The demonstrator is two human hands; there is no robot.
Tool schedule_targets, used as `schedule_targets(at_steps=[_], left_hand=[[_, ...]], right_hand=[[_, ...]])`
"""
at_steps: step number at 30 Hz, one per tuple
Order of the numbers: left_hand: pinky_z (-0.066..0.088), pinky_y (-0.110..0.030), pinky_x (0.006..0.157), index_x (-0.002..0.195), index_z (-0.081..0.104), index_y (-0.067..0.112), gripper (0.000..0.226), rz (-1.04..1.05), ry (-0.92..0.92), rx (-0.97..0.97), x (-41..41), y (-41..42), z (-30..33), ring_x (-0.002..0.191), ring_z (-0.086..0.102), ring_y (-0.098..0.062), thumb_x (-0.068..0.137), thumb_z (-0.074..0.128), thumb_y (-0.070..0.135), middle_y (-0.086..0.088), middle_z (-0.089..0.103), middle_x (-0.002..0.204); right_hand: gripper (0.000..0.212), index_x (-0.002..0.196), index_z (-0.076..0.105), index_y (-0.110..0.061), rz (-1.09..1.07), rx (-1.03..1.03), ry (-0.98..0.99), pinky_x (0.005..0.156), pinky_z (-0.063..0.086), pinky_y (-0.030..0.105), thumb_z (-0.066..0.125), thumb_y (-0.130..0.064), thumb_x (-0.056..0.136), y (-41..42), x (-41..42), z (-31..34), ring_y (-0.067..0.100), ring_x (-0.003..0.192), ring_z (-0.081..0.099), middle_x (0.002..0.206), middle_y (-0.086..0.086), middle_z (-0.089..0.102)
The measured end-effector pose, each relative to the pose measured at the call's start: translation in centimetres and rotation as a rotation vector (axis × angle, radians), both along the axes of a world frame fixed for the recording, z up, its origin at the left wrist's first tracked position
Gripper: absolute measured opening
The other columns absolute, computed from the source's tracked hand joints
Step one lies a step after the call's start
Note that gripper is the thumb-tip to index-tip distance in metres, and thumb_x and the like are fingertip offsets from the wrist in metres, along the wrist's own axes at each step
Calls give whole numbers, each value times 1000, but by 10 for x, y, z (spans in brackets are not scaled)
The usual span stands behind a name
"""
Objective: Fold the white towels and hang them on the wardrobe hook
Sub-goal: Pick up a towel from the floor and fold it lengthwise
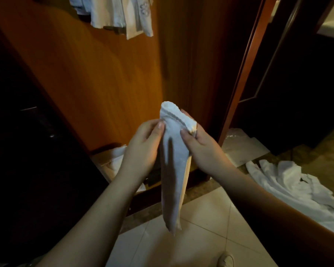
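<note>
A white towel, folded into a long narrow strip, hangs down in front of me from both hands. My left hand pinches its upper left edge with the thumb on the cloth. My right hand grips the upper right edge, thumb in front and fingers behind. The towel's top end bunches up above my fingers. More white towels hang high up on the wooden wardrobe panel; the hook itself is hidden behind them.
A heap of white cloth lies on the tiled floor at the right. Another white cloth sits low in the wardrobe behind my left hand. A dark doorway stands at the right, a dark cabinet at the left.
</note>
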State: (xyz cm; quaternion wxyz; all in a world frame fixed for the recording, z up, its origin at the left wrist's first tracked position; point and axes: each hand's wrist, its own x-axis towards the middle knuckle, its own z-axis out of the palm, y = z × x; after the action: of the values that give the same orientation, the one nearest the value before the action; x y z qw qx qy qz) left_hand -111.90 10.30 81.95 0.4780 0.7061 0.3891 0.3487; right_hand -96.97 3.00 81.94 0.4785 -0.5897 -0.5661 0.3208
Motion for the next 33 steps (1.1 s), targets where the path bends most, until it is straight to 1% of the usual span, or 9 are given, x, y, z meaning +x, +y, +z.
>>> schedule_targets(at_steps=[2, 5, 9, 14, 19, 22, 28, 30, 33], left_hand=[[46, -12, 79, 136, 47, 32, 44, 79, -90, -65, 0, 11, -4, 115, 53, 6, 94, 61, 40, 12, 52, 135], [47, -33, 102, 142, 46, 25, 73, -42, -198, -311, -1, 27, 1, 121, 55, -10, 79, 76, 46, 7, 57, 136], [34, -54, 113, 107, 75, 30, 61, -224, -201, -427, -2, 38, 5, 120, 61, -22, 53, 90, 57, 5, 72, 119], [50, -43, 97, 101, 77, 24, 52, -354, -210, -384, 8, 34, 17, 112, 68, -24, 57, 91, 48, -3, 73, 117], [56, -24, 73, 98, 71, 12, 19, -299, -252, -229, 18, 19, 37, 94, 73, -19, 84, 74, 26, -2, 77, 100], [55, -22, 69, 97, 70, 13, 15, -216, -305, -122, 25, 9, 46, 87, 73, -13, 83, 67, 20, 3, 77, 91], [56, -26, 83, 128, 48, 38, 63, -258, -452, 157, 21, 15, 74, 112, 64, -12, 77, 80, 18, 5, 59, 124], [56, -23, 84, 129, 41, 53, 69, -303, -310, 370, 13, 17, 91, 116, 58, -9, 78, 78, 26, 12, 49, 130], [49, -10, 81, 114, 48, 51, 38, -345, 63, 727, 3, 22, 112, 114, 49, 5, 87, 70, 35, 29, 41, 123]], right_hand=[[52, 153, 29, -39, -19, -1, -1, 83, 44, 3, 42, -42, 103, 5, 7, 8, -18, 102, 58, 114, -31, 57], [46, 147, 40, -41, 22, 13, 40, 81, 49, 9, 46, -43, 101, 10, 14, 25, -10, 100, 63, 107, -28, 64], [37, 132, 53, -47, 83, 21, 183, 99, 54, 45, 60, -48, 95, 17, 21, 41, 15, 113, 67, 120, -9, 70], [39, 130, 58, -37, 121, 74, 286, 98, 54, 45, 63, -39, 91, 19, 37, 61, 22, 116, 67, 124, 0, 70], [38, 131, 60, -23, 63, 91, 318, 102, 51, 52, 57, -33, 95, 14, 57, 73, 29, 116, 66, 123, 9, 69], [27, 117, 63, -42, -19, 129, 66, 102, 51, 49, 57, -52, 93, 8, 62, 82, 15, 109, 69, 113, -8, 73], [23, 114, 57, -58, -19, 221, -53, 104, 49, 41, 52, -59, 91, 3, 64, 92, 3, 113, 64, 115, -23, 69], [25, 115, 57, -56, 1, 225, -39, 104, 49, 40, 53, -58, 91, 4, 64, 92, 4, 114, 64, 117, -21, 68], [23, 116, 58, -59, 22, 224, -54, 103, 50, 38, 55, -57, 93, 7, 63, 90, 5, 116, 63, 121, -19, 67]])
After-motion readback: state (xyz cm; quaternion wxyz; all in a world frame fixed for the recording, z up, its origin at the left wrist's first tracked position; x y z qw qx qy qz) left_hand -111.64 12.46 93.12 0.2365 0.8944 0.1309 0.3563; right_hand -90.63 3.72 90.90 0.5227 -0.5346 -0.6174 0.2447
